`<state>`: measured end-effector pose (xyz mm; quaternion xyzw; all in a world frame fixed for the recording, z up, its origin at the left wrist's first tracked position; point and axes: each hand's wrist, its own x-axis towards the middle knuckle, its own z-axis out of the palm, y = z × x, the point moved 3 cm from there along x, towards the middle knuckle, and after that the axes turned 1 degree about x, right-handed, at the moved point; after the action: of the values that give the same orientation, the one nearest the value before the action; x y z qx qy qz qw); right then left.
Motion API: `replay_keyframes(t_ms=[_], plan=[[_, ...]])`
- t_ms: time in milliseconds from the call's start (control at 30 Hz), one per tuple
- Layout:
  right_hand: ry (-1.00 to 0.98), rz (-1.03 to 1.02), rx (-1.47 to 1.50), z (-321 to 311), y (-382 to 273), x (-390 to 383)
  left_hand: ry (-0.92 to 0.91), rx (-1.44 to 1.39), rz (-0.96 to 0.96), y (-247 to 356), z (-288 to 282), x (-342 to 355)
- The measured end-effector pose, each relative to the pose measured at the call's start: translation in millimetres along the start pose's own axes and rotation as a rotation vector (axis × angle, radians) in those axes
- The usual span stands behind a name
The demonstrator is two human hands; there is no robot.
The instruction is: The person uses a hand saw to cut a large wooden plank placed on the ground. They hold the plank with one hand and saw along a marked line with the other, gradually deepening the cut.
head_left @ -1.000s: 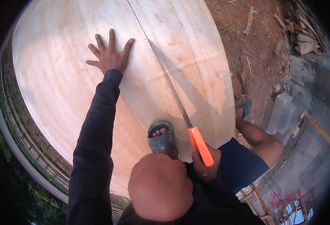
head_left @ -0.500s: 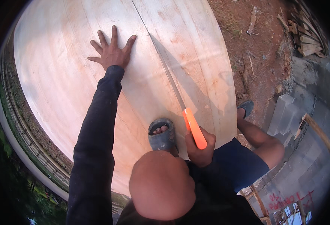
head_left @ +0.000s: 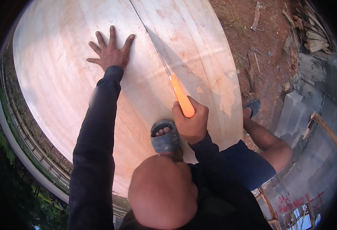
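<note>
My left hand (head_left: 111, 51) lies flat on a pale plywood sheet (head_left: 57, 84), fingers spread, left of a thin dark line that runs up to the top of the picture. My right hand (head_left: 191, 120) is wrapped round the orange handle (head_left: 180, 92) of a handsaw, whose metal blade (head_left: 161, 59) lies along that line and casts a shadow to its right. My sandalled foot (head_left: 164, 142) rests on the sheet just left of my right hand, below my bent bare knee (head_left: 162, 189). My other sandal (head_left: 252, 107) is off the sheet's right edge.
Reddish soil with wood scraps (head_left: 249, 34) borders the sheet at the right. Beyond are stacked timber offcuts (head_left: 314, 38), grey blocks (head_left: 287, 111) and a leaning wooden pole (head_left: 329, 134). A railing-like strip (head_left: 30, 130) and greenery run along the left.
My right hand and the saw handle have moved steadily forward, up the picture along the line, leaving less blade visible. My left hand stays spread in about the same place.
</note>
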<state>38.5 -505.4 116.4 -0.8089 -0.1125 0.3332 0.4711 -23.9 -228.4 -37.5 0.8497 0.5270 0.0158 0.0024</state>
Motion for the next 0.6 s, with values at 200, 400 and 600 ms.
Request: replay_keyframes(t_ms=[200,400,600], plan=[[-0.011,0.049,-0.004,-53,-2,-80,-0.013,-0.023,-0.007,5,-7,-3],[0.078,-0.071,-0.125,38,-10,94,0.016,-0.020,0.025,22,-2,8],[-0.021,0.064,0.144,-23,-4,-38,-0.030,-0.026,-0.023,-1,-7,-5]])
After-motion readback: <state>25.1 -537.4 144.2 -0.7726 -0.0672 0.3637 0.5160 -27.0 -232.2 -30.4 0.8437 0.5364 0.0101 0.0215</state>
